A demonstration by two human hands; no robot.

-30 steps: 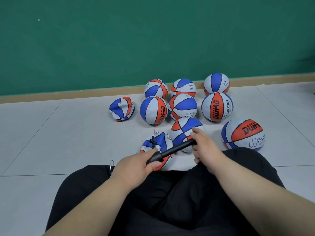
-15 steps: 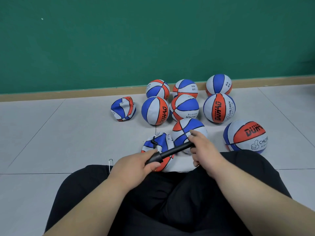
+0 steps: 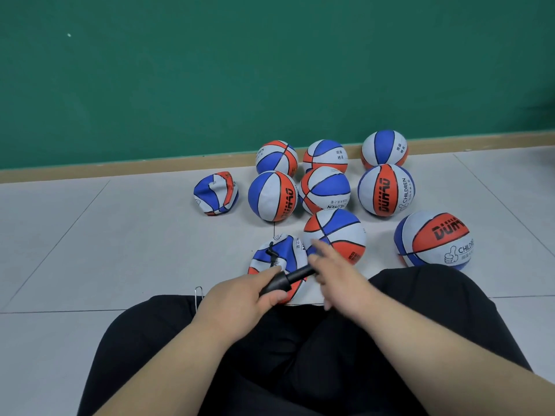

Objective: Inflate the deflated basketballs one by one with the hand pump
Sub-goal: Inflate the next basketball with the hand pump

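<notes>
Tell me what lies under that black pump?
A flat, crumpled basketball on the floor tiles, beneath the pump. The left hand and right hand cover its near edge and the pump's ends.

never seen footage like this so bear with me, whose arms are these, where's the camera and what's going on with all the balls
No machine here: this is one picture from a camera worn on a person's head, looking forward and down. The bare arms are that person's own; the black trousers are theirs too, as they sit on the tiled floor. The left hand grips the black hand pump; the right hand is at its other end, too blurred to show its grip. Under the pump lies a flat basketball, with a second flat one further left. Eight round basketballs stand behind, near the green wall.
</notes>
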